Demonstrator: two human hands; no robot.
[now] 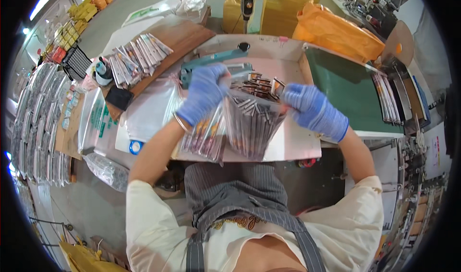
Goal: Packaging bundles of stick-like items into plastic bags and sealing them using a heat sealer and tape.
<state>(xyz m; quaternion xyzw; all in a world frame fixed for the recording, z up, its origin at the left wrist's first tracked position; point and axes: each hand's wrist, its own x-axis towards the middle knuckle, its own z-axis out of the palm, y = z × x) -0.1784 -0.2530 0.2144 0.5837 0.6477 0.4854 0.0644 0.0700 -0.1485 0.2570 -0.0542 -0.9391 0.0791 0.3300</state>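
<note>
A see-through plastic bag [253, 132] filled with slim dark packets hangs at the table's near edge, its mouth upward. My left hand [204, 92], in a blue knitted glove, is closed at the bag's upper left corner, its fingers slightly blurred. Opposite it, my right hand [314, 109] wears the same kind of glove and pinches the upper right corner. Just beyond the bag's mouth lie loose brown packets [259, 84]. Another filled bag [204, 137] rests under my left forearm, partly hidden by it.
Behind my left hand is a teal bag-sealer-like tool [216, 58]. Rows of packets [139, 58] lie on a brown board [185, 39] at the left. A dark green panel [341, 89] covers the right side, with upright packets [385, 99] beyond. A fan [247, 5] stands behind the table.
</note>
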